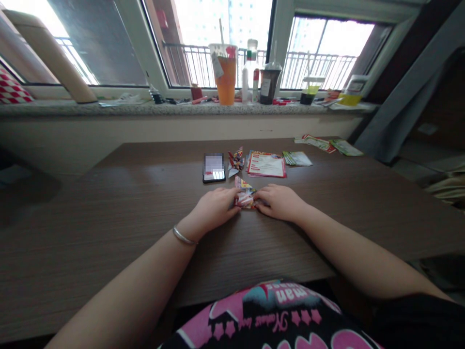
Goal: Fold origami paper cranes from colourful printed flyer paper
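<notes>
- Viewing from the head camera, locate the small multicoloured printed-paper piece (pixel 244 198) directly between the two hands, partly folded, with a pointed flap extending away from the wearer.
- Left hand (pixel 218 206): fingers together and curled, thumb on the near side, nearly closed on the piece's left edge.
- Right hand (pixel 279 201): fingers bent, thumb below the forefinger, nearly closed on the piece's right edge. Grip pressure at either hand cannot be told.
- Support: the dark brown wood-grain table (pixel 123 232) lies beneath both hands; contact under the piece is hidden.
- The step in hand appears to be folding. Match the edges before pressing, since a skewed first crease would likely carry into later ones.
- Pin the piece with one hand while the other runs the crease outward against the tabletop.
- Avoid pulling the hands apart: thin paper may tear, and layers may spring open.
- Clearance: beyond the left hand lies a black rectangular phone (pixel 214 178); just beyond the piece stands a pointed, multicoloured folded-paper shape (pixel 237 161).
- Beyond the right hand lies a stack of red-bordered white printed sheets (pixel 267 166). Work short of these items to prevent snagging.
</notes>
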The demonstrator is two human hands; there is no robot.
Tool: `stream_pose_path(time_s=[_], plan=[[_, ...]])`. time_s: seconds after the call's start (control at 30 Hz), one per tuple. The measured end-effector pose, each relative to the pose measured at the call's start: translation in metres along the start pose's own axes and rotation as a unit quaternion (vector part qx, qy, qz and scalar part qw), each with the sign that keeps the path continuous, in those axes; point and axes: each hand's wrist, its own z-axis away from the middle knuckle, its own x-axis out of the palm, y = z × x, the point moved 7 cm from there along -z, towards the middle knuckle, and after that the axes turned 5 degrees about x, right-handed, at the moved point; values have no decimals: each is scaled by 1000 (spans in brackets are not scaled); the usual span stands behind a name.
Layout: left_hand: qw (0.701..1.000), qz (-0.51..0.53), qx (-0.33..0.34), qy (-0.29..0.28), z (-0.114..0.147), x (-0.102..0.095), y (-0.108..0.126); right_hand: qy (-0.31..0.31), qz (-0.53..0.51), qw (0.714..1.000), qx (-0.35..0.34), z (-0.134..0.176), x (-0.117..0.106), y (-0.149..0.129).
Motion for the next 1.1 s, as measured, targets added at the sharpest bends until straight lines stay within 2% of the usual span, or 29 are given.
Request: stream_pose_path(time_s=[0.13,0.37,0.5,0.63,0.73,0.87,1.0,1.1], plan=[[1000,25,-8,11,1,1,-1,9,9,999,32,-1,-4,4],[991,73,-71,82,1,7,-14,15,-18,998,56,-1,-4,12],[986,55,-127,93,4,8,-22,43,-73,991,102,-1,-1,24],[982,59,-155,94,6,11,-26,88,-181,965,170,-1,3,46],[983,56,-145,97,6,12,-27,97,-225,942,228,0,9,65],[985,56,-138,85,5,16,-28,88,-240,929,268,0,16,81],[991,62,-47,110,0,12,-16,86,-250,927,268,-1,21,89],[995,34,17,94,-2,13,-5,83,-247,928,266,-2,25,92]])
